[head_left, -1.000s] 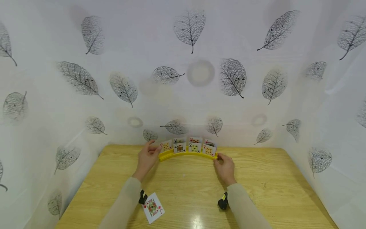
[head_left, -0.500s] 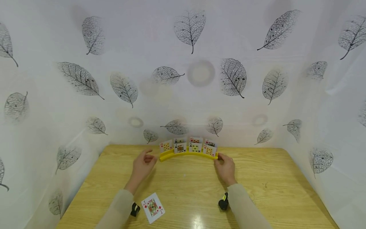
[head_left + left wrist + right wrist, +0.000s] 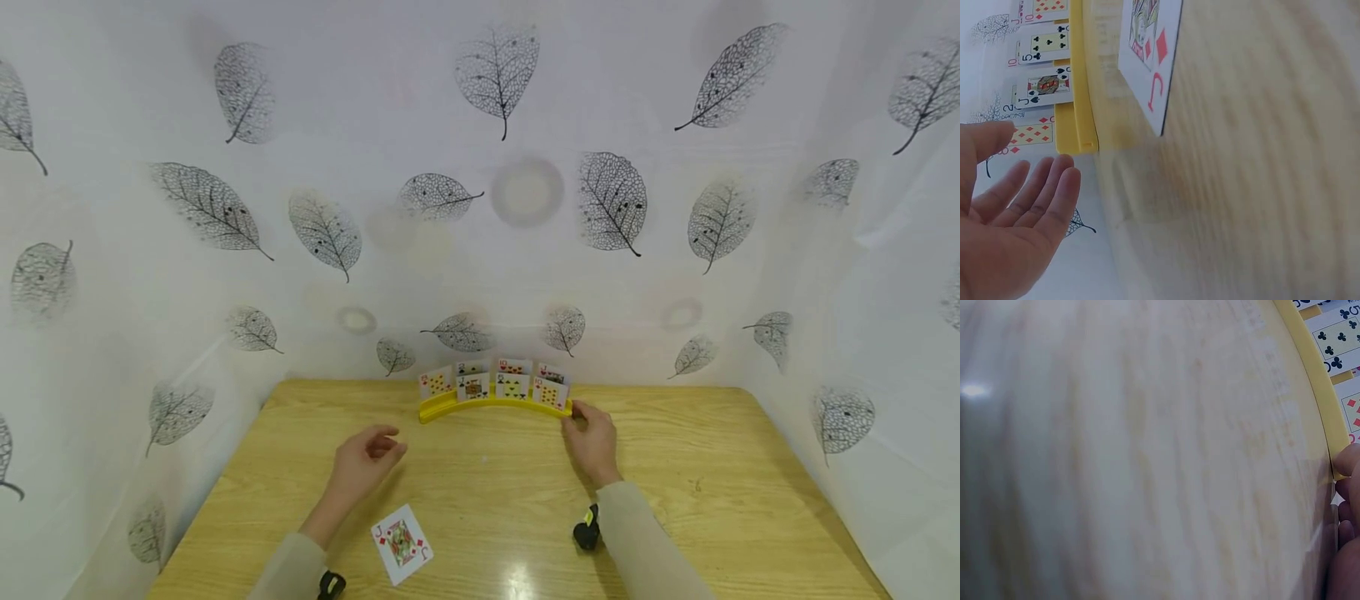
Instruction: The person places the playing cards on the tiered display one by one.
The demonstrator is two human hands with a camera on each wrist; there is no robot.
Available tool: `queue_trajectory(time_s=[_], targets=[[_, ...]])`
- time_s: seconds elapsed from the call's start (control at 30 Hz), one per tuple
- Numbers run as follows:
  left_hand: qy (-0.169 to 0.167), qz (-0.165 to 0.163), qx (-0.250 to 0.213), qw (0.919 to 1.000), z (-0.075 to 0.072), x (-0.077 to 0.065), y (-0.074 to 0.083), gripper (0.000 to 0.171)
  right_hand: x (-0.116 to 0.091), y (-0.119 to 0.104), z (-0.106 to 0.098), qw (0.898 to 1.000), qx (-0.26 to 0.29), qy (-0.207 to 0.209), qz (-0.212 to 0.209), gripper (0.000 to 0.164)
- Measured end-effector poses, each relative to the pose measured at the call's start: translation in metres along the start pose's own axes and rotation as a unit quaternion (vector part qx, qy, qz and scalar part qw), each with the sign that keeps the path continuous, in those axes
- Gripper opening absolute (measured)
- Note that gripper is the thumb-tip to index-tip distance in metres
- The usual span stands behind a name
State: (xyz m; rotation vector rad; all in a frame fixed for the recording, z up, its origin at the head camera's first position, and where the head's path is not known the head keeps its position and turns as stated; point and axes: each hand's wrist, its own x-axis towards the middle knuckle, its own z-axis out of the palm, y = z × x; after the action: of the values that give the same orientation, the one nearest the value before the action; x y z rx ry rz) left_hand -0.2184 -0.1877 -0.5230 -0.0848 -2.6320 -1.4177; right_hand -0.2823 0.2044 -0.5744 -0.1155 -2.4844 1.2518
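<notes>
A curved yellow card holder (image 3: 442, 410) stands at the back of the table with several playing cards upright in two rows. My right hand (image 3: 595, 446) grips its right end; in the right wrist view the thumb (image 3: 1349, 460) lies on the front of the holder (image 3: 1319, 381) and the other fingers curl beside the end. Over the table, left of the holder and apart from it, my left hand (image 3: 362, 461) holds nothing, its fingers loosely bent. The left wrist view shows its bare palm (image 3: 1004, 256). A jack of diamonds (image 3: 402, 544) lies face up nearer me.
The wooden table (image 3: 495, 492) reaches back to a white leaf-patterned cloth (image 3: 420, 275), which also hangs along both sides. Dark wrist devices sit at both sleeves, the right device (image 3: 587, 529) close over the tabletop.
My left hand has come away from the diamond card at the holder's left end and moved back toward me and leftward. The right hand keeps its place on the holder.
</notes>
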Motion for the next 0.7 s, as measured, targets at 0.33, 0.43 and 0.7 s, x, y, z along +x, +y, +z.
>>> queue_trajectory(time_s=[0.33,0.43,0.7], targets=[[-0.032,-0.037,-0.022,0.9986,-0.009,-0.025,0.002,0.029,0.0,0.001,-0.002,1.0,-0.004,-0.012,0.007,0.041],[-0.036,-0.045,-0.023,0.9981,-0.011,-0.031,-0.002,0.029,0.002,0.004,0.0,1.0,0.0,-0.012,0.009,0.042],[-0.04,-0.058,-0.022,0.9973,-0.016,-0.05,-0.01,0.031,0.003,0.008,0.003,0.999,0.018,-0.021,0.023,0.043]])
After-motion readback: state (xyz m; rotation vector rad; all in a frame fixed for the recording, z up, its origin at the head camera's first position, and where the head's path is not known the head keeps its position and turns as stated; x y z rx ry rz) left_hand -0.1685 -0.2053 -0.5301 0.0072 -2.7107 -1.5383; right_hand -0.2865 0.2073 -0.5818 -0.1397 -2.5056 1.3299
